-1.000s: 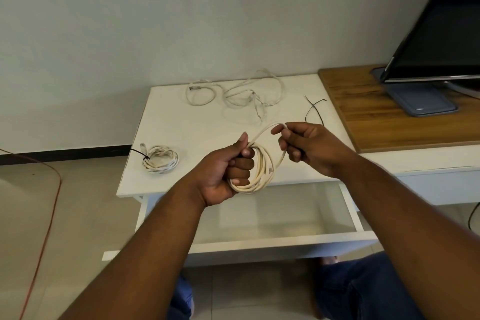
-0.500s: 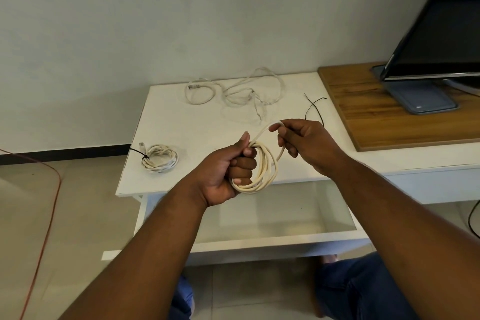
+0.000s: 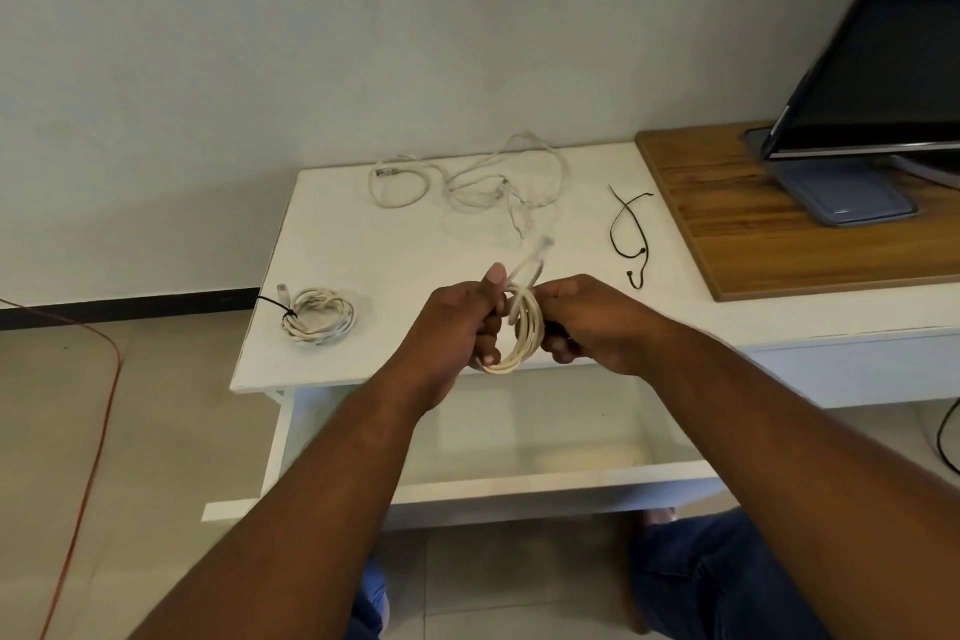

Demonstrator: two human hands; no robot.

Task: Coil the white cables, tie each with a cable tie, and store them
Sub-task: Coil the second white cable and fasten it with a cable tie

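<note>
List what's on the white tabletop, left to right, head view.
Tied cable coil → loose white cables → coil held in both hands → black cable ties → wooden board → monitor.

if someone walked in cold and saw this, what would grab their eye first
Both hands, the left hand and right hand, meet mid-frame gripping a coil of white cable above the open drawer. On the white table, a tied coil lies at the left, loose white cables at the back, black cable ties to the right.
</note>
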